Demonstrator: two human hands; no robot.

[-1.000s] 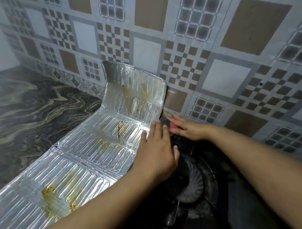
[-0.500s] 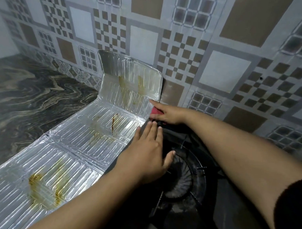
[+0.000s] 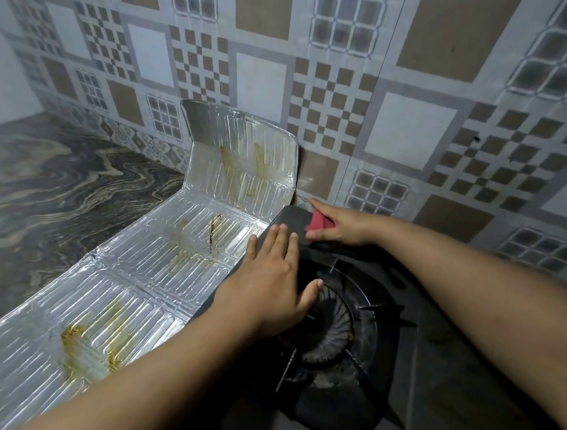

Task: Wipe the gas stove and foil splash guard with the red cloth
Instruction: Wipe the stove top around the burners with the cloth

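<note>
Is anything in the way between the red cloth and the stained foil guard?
Only the left hand, lying flat on the stove's left edge, between the red cloth in the right hand and the foil guard.

left hand [image 3: 271, 279]: flat, fingers straight, palm down on gas stove [image 3: 419, 355] | right hand [image 3: 337, 225]: at stove's far corner, fingers pinching red cloth [image 3: 319, 222]
</note>
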